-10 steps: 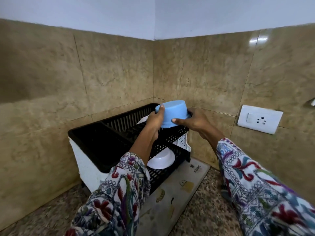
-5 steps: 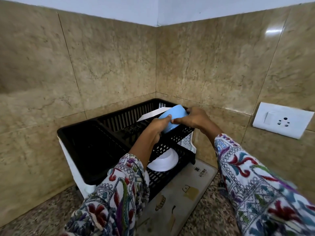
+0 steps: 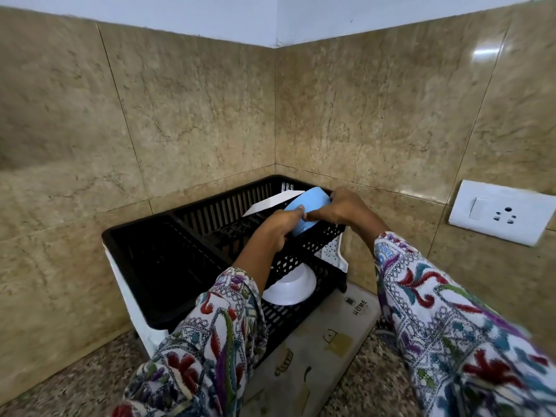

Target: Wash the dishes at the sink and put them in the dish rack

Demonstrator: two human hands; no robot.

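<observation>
Both hands held a blue bowl over the far end of the black dish rack. The left hand had its grip closed on the near side of the bowl, and the right hand had its grip closed on the far side. The bowl was tipped on its side, with its bottom showing toward the camera. It sat low, about level with the top edge of the rack, but it was hard to tell if it rested on the rack floor yet. Just behind the bowl, a white plate leaned inside the rack. A white bowl lay upside down in the lower part of the rack, under the left arm. So it looked like two dishes were already washed and put away, and the blue one was nearly in its place. What seemed left for this bowl was to set it down so it would not roll, and then let go. The sink was not in the picture, so nobody could say if more dirty dishes waited there. The rack stood in a corner on a speckled worktop, partly on a mat with small drawings. A white wall socket was well off to the right.
</observation>
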